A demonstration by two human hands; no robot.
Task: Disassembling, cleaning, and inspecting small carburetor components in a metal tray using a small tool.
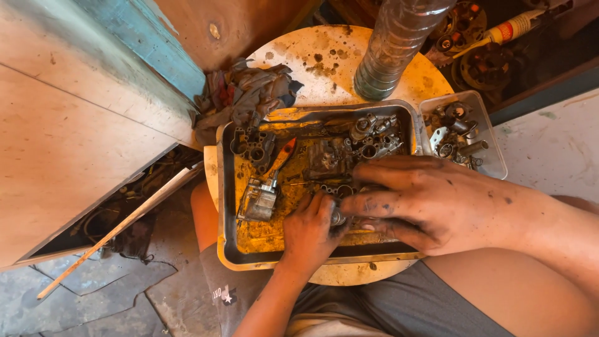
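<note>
Both hands are greasy. The left hand (310,232) pinches a small metal part (339,218) over the tray (226,206); the right hand (430,203) lies open above it. Slippery fingers could drop it among the other parts (374,137).

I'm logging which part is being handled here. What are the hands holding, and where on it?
A small round metal part, pinched at its rim by the left hand over the tray. The right hand covers it; its grip cannot be told.
</note>
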